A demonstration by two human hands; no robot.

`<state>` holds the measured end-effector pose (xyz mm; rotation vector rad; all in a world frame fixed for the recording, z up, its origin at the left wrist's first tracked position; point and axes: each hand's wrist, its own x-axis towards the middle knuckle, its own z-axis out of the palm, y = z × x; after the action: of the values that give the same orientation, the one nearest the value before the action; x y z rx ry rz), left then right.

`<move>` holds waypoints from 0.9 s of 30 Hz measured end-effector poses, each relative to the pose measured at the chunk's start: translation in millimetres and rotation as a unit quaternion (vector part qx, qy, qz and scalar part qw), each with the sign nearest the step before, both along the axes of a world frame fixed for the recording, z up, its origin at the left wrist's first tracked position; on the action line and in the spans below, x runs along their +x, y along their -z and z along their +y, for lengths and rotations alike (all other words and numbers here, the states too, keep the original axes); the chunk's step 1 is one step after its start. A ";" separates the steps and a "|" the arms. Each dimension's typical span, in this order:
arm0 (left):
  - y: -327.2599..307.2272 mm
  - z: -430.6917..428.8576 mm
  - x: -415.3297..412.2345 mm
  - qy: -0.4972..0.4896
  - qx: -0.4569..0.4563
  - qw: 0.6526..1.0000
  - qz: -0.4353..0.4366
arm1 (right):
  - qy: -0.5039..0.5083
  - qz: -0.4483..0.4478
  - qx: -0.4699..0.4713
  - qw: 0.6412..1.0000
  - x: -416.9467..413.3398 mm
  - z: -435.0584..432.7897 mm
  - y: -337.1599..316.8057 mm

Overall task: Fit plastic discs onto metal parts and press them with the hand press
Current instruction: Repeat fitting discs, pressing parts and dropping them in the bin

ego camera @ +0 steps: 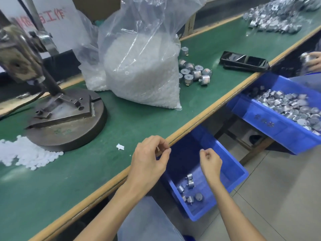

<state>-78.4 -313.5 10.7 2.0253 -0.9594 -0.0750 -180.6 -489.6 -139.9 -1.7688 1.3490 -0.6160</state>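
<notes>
My left hand (pixel 149 157) hovers over the table's front edge with curled fingers, and a small pale piece, seemingly a plastic disc (pixel 158 148), shows pinched at its fingertips. My right hand (pixel 211 160) hangs over a blue bin (pixel 234 171) with fingers curled to the thumb and nothing visible in it. Several metal parts (pixel 189 186) lie in that bin. The hand press (pixel 34 66) stands at the left on its round base (pixel 69 129). Loose white discs (pixel 26 155) are heaped in front of the base. More metal parts (pixel 194 73) lie on the green mat.
A big clear bag of white discs (pixel 142 72) stands mid-table. A black tray (pixel 243 61) lies beyond it. A second blue bin (pixel 271 122) full of metal parts hangs at the right, with another person's hand (pixel 312 61) above. A white scrap (pixel 120 146) lies near my left hand.
</notes>
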 end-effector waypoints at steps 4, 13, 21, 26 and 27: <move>-19.9 18.6 14.7 -0.031 -0.008 0.999 -0.033 | -0.011 -0.199 -0.139 0.970 34.9 8.3 -92.5; -89.7 119.5 60.5 -0.128 -0.007 0.983 -0.129 | -0.311 -0.332 -0.190 0.870 162.1 134.8 -203.6; -165.2 277.5 88.5 -0.323 0.085 0.920 -0.204 | -0.535 -0.380 -0.195 0.729 229.6 308.2 -256.2; -171.0 374.8 97.6 -0.439 0.171 0.871 -0.140 | -0.678 -0.349 -0.204 0.614 245.3 413.8 -277.9; -166.6 390.2 100.6 -0.453 0.190 0.862 -0.123 | -0.704 -0.333 -0.212 0.590 248.3 429.0 -279.2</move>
<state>22.2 76.7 177.3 2.7091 -0.0315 0.5580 67.7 -60.6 139.3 -1.9732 -0.9047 -0.5110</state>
